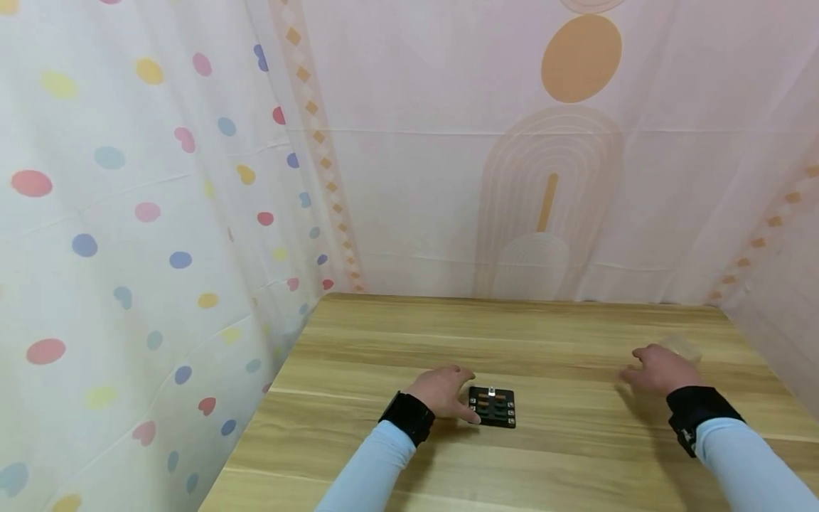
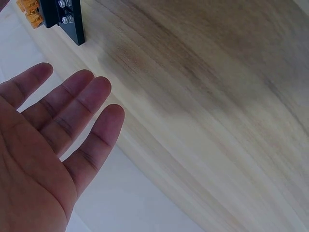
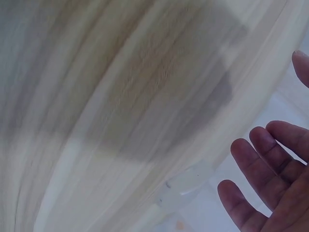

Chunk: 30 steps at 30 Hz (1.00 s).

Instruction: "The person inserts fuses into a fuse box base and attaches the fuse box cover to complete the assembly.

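A black fuse block with metal screw terminals and orange fuses lies on the table, right of center. My left hand is beside its left side, thumb tip at the near left corner and fingers spread. In the left wrist view the palm shows bare, fingers extended, with the block's corner above them. Farther right, my right hand hovers over the table with loosely spread fingers, holding nothing. Just behind it sits a clear plastic cover, partly covered by the hand in the head view; the right wrist view shows the cover beyond the fingertips.
The wood-grain table reaches back to a hanging patterned curtain. A dotted curtain runs along the left edge, and another panel borders the right. Both wrists wear black bands.
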Motion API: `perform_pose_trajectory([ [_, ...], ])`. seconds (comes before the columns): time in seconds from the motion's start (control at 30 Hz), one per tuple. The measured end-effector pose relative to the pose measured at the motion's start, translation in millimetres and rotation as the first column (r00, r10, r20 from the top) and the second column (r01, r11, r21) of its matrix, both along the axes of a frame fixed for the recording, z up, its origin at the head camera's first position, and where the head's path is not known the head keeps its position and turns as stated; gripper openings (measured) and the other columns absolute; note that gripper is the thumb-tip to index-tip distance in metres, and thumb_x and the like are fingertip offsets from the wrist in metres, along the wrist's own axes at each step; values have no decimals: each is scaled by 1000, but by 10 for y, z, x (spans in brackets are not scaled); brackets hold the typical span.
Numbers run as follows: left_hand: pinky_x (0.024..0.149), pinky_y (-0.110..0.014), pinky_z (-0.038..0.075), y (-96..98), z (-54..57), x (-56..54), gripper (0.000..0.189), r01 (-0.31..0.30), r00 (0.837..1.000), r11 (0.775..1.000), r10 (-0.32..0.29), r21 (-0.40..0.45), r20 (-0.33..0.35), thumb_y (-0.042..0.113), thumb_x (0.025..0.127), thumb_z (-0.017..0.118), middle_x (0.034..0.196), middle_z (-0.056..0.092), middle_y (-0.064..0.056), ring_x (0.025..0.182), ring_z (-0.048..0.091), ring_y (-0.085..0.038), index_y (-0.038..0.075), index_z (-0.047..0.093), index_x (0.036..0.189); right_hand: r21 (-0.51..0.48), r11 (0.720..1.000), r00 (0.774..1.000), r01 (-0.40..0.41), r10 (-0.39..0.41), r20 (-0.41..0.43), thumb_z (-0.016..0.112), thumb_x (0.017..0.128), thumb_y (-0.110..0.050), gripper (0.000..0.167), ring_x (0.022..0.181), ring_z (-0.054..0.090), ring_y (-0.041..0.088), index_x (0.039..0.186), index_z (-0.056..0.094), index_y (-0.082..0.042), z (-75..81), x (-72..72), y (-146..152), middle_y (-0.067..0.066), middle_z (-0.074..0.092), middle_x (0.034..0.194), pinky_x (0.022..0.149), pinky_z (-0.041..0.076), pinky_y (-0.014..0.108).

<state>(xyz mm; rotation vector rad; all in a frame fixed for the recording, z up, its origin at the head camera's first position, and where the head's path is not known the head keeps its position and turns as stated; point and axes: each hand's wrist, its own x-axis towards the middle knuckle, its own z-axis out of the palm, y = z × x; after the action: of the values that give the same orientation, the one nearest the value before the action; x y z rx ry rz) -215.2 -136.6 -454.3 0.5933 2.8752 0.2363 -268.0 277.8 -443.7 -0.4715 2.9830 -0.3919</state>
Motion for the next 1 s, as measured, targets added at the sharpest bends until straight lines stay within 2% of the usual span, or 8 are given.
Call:
perform_pose_trajectory([
  [0.27,97,-37,48,-14,-28,-4,84,0,1000,1000,0,4,-9,62,74,78,139,56,-6,124,55,-23,18,55,141,2,999,998,46,-46,-30,67,90,-41,67,104,55,56,116,58,20,-11,-85,180,40,58,113,83,47,60],
  [0.43,97,-37,48,-35,-60,-3,83,7,1000,1000,-7,0,-17,63,74,78,139,56,-6,124,55,-23,18,55,140,2,998,998,68,-68,6,66,90,-46,74,106,52,58,117,55,22,-21,-119,277,43,54,115,84,46,61],
  [0.53,97,-37,48,-35,-67,-7,83,3,1000,1000,-4,-12,-19,64,75,77,140,56,-5,125,55,-22,19,55,141,5,994,994,110,-110,27,65,90,-48,77,109,50,59,119,53,22,-5,-133,333,43,52,120,85,46,62],
  [1.0,97,-36,48,-10,-7,17,82,-7,1000,999,6,-31,-20,63,74,78,140,56,-5,125,54,-22,19,55,141,12,990,989,140,-141,45,64,89,-54,83,106,50,60,121,53,21,-16,-249,601,42,52,120,81,46,63],
])
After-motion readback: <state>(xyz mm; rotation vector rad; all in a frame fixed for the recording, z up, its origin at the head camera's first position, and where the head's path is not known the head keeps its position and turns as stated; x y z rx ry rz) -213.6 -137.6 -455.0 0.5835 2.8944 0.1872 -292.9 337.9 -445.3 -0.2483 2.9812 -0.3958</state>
